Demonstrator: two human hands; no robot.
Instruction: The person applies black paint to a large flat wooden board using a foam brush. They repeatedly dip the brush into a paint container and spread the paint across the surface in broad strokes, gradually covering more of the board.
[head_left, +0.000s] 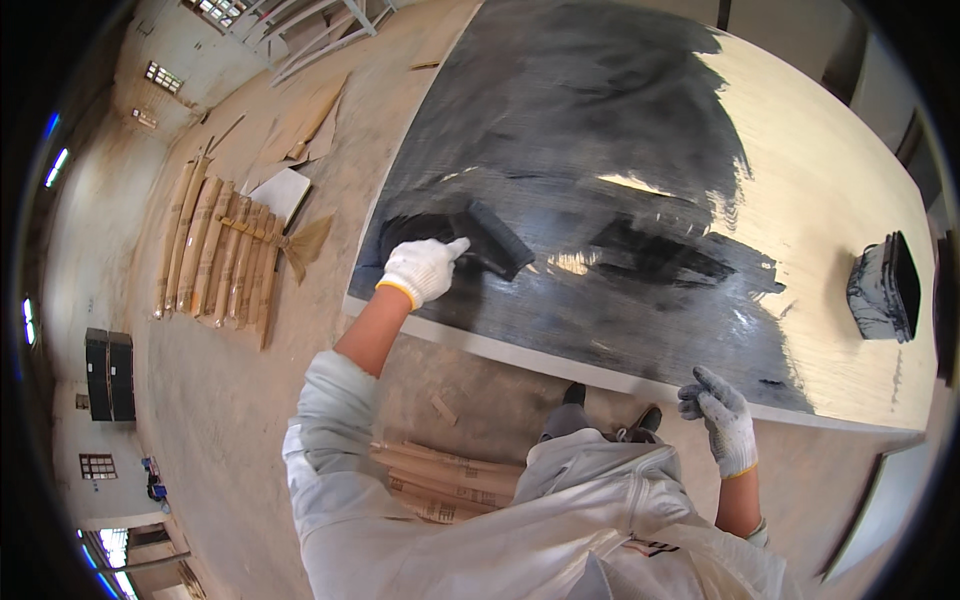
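A broad black block-shaped brush (492, 240) lies against a large panel (820, 150) at its near left part. My left hand (420, 272), in a white knit glove with a yellow cuff, is closed on the brush's left end, with the index finger along it. Wet black coating (610, 90) covers the panel's left and middle, streaky and thin in places. Just off the panel's near edge hangs my right hand (718, 415), gloved, its fingers stained grey, loosely apart and holding nothing. A black-smeared tub (884, 288) stands on the bare pale wood at the right.
Several long wrapped cardboard bundles (215, 250) lie on the floor at the left. More brown bundles (450, 480) are near my legs. Black boxes (110, 375) stand at the far left, a metal frame (330, 35) at the back. A pale board (880, 510) leans at the lower right.
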